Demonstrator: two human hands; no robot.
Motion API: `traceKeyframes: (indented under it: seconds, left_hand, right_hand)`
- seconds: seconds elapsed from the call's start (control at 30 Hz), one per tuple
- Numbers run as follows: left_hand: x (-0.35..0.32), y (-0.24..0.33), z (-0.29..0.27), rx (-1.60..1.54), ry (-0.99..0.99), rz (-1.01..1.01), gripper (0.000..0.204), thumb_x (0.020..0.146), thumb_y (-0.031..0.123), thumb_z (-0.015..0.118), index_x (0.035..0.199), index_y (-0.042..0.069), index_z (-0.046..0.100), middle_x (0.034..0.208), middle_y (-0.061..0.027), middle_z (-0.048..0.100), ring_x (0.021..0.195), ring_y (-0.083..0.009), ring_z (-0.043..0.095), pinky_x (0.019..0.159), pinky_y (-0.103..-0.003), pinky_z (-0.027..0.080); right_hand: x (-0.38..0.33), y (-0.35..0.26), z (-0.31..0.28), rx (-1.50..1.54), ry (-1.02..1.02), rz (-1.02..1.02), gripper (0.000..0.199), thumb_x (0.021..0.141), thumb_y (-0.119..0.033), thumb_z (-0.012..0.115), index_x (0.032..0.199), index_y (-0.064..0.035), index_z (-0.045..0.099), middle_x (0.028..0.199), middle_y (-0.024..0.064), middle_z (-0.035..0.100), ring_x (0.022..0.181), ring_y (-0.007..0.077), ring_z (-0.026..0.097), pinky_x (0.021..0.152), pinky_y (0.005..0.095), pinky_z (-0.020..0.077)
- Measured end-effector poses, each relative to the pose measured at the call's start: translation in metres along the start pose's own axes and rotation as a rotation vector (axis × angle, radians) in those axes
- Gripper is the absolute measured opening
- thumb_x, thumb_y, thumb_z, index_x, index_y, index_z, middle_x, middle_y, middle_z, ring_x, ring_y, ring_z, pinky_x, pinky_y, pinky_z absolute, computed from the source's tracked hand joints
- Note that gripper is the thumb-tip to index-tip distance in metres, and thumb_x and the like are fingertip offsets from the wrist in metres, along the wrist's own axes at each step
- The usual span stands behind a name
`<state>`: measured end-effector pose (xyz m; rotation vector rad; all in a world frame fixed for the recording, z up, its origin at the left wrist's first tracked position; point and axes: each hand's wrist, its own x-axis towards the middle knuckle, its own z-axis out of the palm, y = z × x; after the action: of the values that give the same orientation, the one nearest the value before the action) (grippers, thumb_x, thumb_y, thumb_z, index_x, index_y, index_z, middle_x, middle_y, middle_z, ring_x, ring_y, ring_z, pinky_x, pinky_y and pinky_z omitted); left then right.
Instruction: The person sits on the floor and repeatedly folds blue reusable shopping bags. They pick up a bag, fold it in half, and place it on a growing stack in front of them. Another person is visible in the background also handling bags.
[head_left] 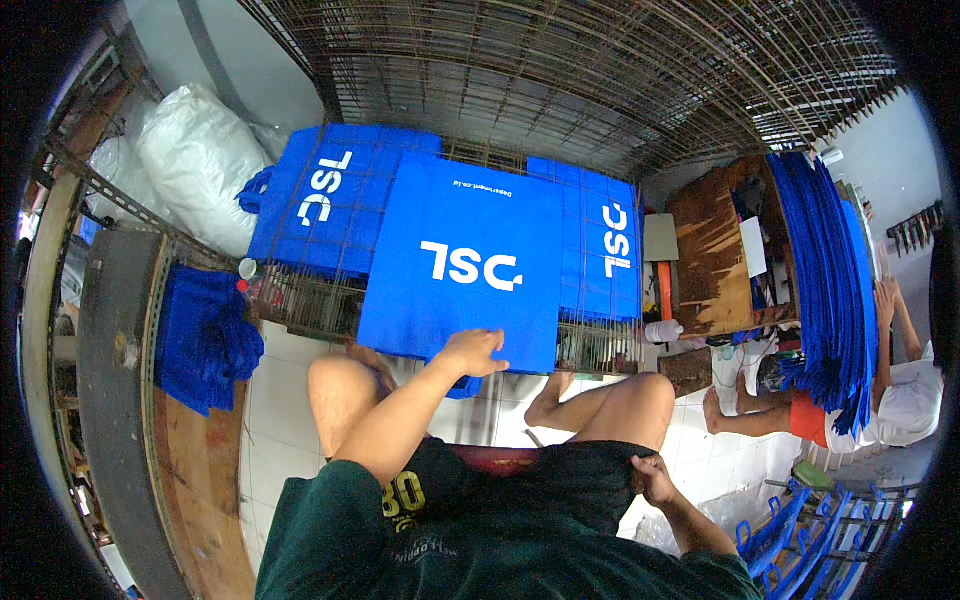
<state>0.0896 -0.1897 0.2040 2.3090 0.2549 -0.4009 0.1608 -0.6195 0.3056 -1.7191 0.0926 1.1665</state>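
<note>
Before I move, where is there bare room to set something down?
The brown board at left shows bare wood nearer you than the blue pile. White floor is free between that board and your left knee. Crowded: the wire rack ahead, mostly covered by blue bags, your left hand there too.

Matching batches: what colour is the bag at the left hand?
That bag is blue with white lettering; head view shows it best.

From my remote seat I take this for a small workshop: tall wire racks (580, 70) rise behind printed blue bags (460, 215), and a co-worker (908, 405) is beside a thick stack of blue fabric (825, 270).
</note>
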Motion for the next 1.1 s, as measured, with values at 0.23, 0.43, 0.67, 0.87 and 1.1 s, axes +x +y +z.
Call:
traceKeyframes:
  seconds: [0.23,0.43,0.67,0.87,1.1]
  left_hand:
    - [0.000,0.000,0.000,-0.003,0.003,0.010,0.043,0.077,0.045,0.062,0.100,0.011,0.052,0.103,-0.0141,0.060,0.099,-0.0340,0.056,0.081,-0.045,0.044]
    - [-0.002,0.002,-0.003,0.025,0.006,-0.015,0.043,0.075,0.043,0.064,0.098,0.008,0.053,0.101,-0.0137,0.061,0.098,-0.0328,0.057,0.081,-0.044,0.045]
    - [0.004,-0.004,-0.003,-0.014,-0.018,0.025,0.043,0.077,0.045,0.062,0.099,0.009,0.052,0.105,-0.0148,0.059,0.101,-0.0338,0.055,0.082,-0.044,0.044]
    - [-0.005,-0.002,-0.001,0.025,0.004,0.001,0.041,0.077,0.043,0.062,0.097,0.008,0.052,0.102,-0.0143,0.060,0.099,-0.0323,0.056,0.081,-0.044,0.044]
    - [0.001,-0.009,0.003,0.017,-0.007,0.018,0.044,0.077,0.045,0.062,0.100,0.008,0.053,0.102,-0.0160,0.059,0.097,-0.0341,0.056,0.080,-0.044,0.045]
  right_hand:
    - [0.000,-0.002,0.002,-0.004,-0.016,-0.002,0.047,0.088,-0.031,0.057,0.048,-0.0186,0.035,0.045,-0.0058,0.033,0.038,0.0084,0.025,0.039,0.0261,0.0180]
    - [-0.003,0.004,-0.004,0.014,-0.018,0.002,0.050,0.087,-0.034,0.058,0.047,-0.0182,0.034,0.044,-0.0052,0.032,0.037,0.0089,0.025,0.039,0.0263,0.0181]
    - [-0.002,-0.005,0.002,-0.014,0.034,-0.013,0.050,0.084,-0.034,0.061,0.047,-0.0166,0.033,0.042,-0.0026,0.031,0.035,0.0106,0.028,0.037,0.0263,0.0212]
    - [-0.001,0.002,0.000,0.044,-0.020,0.010,0.049,0.087,-0.031,0.058,0.047,-0.0170,0.032,0.042,-0.0027,0.031,0.035,0.0112,0.027,0.037,0.0266,0.0212]
    - [-0.004,-0.001,-0.003,0.033,0.015,-0.019,0.050,0.087,-0.031,0.059,0.045,-0.0179,0.035,0.043,-0.0041,0.033,0.036,0.0088,0.027,0.037,0.0261,0.0194]
